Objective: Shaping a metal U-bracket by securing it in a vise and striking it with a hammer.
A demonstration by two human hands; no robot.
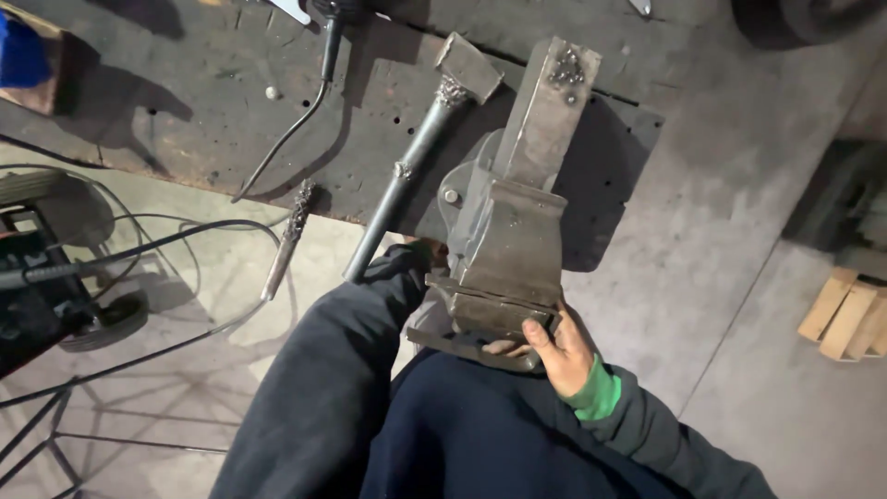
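Note:
A heavy grey bench vise [508, 240] is bolted at the near edge of a dark steel workbench [185, 102]. A flat steel bar [547, 111] with weld spatter at its far end lies in the vise's jaws. My right hand [559, 351], with a green cuff, curls its fingers around a flat metal bar [462, 344] under the vise's front end. My left hand [423, 251] reaches to the vise's left side. It is almost wholly hidden by my dark sleeve and the vise, so its grip does not show.
A welded steel hammer [416, 157] lies on the bench left of the vise, its handle over the edge. A thin rod [288, 236] and a black cable [296, 120] lie further left. A wheeled machine [37, 277] stands on the floor at left, wooden blocks [845, 314] at right.

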